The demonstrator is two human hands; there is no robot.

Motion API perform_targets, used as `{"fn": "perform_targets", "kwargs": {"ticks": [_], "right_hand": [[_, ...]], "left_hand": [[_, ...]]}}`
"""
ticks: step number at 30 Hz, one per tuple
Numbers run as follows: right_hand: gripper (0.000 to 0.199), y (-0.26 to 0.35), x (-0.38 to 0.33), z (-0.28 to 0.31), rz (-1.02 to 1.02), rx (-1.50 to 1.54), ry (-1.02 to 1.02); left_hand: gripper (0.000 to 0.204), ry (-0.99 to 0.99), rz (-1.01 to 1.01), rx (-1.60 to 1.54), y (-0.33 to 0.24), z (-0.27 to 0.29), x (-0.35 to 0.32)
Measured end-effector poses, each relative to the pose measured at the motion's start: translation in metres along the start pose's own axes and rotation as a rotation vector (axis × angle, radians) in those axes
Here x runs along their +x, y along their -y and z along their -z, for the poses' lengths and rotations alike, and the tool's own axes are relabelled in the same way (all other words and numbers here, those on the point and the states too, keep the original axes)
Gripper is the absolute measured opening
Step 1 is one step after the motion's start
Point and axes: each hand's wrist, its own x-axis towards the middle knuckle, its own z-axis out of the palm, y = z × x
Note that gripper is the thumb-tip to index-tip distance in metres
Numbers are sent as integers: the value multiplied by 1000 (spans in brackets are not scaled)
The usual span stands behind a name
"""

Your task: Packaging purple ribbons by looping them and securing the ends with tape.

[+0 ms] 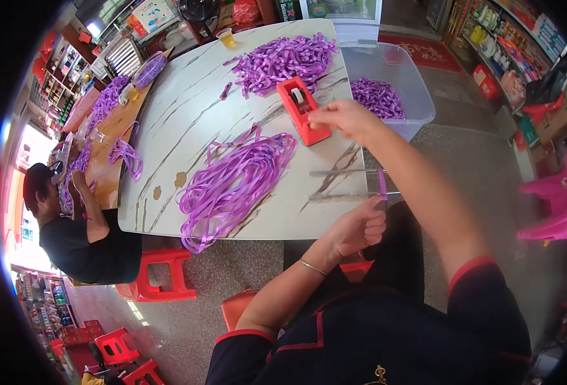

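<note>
Red tape dispenser lies flat on the white marbled table, right fingers at its near end. Short purple ribbon strip stands upright at the table edge, pinched from below, left hand.

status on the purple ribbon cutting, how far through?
Done: a heap of short purple ribbon pieces lies at the far end of the white marbled table, with more in the clear plastic bin. In hand: the left hand pinches a short purple strip at the table edge; the right hand reaches the red tape dispenser. Left: a large tangle of long uncut purple ribbon.
</note>
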Motion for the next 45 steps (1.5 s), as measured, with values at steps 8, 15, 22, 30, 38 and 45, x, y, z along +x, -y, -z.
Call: {"fn": "perform_targets", "kwargs": {"ticks": [8, 15, 22, 30, 38, 45], "right_hand": [[21, -64, -2, -9, 208, -280, -310], [20, -53, -28, 9, 238, -809, -413], [17, -42, -86, 72, 41, -462, 311], [21, -44, -96, 70, -35, -974, 264], [23, -45, -91, 64, -50, -1325, 164], [38, -60, -106, 77, -1, -1325, -123]], "left_hand": [[39, 23, -4, 36, 2, -4, 3], [34, -5, 2, 48, 1, 0, 3], [29, -6, 3, 49, 0, -2, 0], [30, -22, 6, 13, 2, -3, 0], [34, -3, 11, 12, 1, -3, 3], [36, -56, -9, 19, 0, -7, 0]]}}
